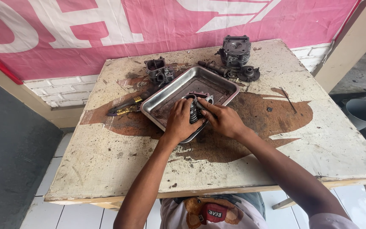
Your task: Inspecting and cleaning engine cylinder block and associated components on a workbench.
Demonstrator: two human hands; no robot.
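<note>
Hands meet inside the steel tray (225, 87) on the worn table (327, 140): the left hand (178, 123) and right hand (225, 121) both clasp a small finned engine part (196, 107) between curled fingers. Two more engine parts (235, 51) and a screwdriver (128, 107) lie beside the tray.

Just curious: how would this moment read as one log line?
left hand: grips engine part | right hand: grips same part | over metal tray | worn table
</note>
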